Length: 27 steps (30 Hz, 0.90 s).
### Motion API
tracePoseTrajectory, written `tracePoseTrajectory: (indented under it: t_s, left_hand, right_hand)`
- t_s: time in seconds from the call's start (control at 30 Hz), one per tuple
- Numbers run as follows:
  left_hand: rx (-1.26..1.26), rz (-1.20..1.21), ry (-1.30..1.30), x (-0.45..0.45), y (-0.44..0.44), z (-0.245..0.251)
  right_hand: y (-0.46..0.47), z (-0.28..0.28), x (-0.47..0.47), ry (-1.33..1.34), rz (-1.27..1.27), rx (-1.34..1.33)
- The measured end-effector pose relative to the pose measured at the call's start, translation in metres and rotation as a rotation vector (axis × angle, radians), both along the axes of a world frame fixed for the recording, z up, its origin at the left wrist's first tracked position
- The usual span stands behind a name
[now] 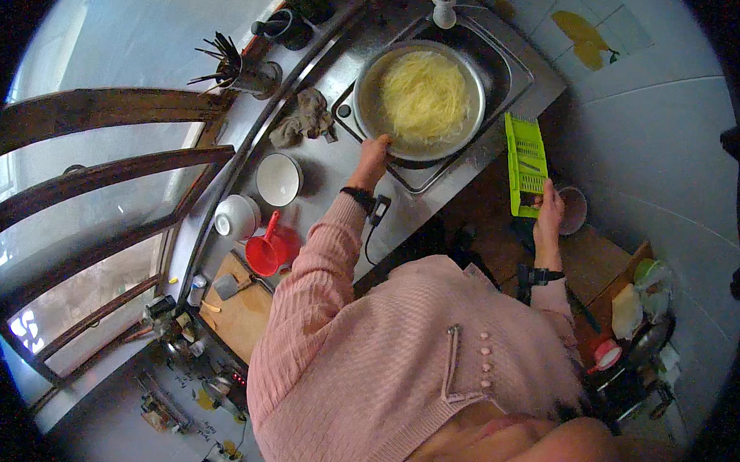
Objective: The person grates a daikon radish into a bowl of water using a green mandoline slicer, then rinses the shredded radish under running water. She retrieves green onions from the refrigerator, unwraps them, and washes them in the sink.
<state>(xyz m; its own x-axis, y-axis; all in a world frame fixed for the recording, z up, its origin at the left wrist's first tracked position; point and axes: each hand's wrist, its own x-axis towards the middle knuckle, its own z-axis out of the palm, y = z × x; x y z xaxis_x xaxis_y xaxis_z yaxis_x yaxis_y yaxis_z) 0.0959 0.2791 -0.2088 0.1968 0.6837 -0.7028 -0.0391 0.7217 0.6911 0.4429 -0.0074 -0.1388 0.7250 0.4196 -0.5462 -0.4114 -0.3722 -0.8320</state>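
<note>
A wide metal basin (372, 129) rests over the sink, with a heap of pale yellow shreds (426, 95) inside it. My left hand (376, 156) grips the basin's near rim. Off the counter's edge to the right, my right hand (549, 211) holds a bright green slotted grater (528, 162) by its near end. The grater is apart from the basin. Just beyond my right hand stands a round container (572, 210), partly covered by the hand.
Left of the basin lie a crumpled cloth (306, 119), a white bowl (279, 179), stacked bowls (236, 216) and a red dipper (265, 253). A cleaver (230, 286) lies on a wooden board (241, 320). The faucet (444, 11) hangs above the sink (496, 70).
</note>
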Motion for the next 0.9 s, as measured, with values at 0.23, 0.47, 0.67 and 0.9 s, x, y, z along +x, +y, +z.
tracePoseTrajectory:
  t_s: [0.23, 0.47, 0.67, 0.9]
  left_hand:
    - [0.039, -0.033, -0.131, 0.055, 0.037, -0.068]
    - [0.096, -0.261, 0.295, 0.070, 0.061, -0.065]
    - [1.485, -0.358, 0.741, 0.144, 0.136, 0.015]
    - [1.274, -0.963, 0.842, 0.182, 0.226, 0.018]
  right_hand:
    - [-0.024, -0.009, -0.002, -0.047, -0.092, -0.099]
    - [-0.032, -0.020, -0.010, -0.043, -0.102, -0.106]
    - [-0.029, -0.022, -0.021, -0.005, -0.170, -0.077]
    - [-0.041, -0.050, -0.034, -0.021, -0.178, -0.134]
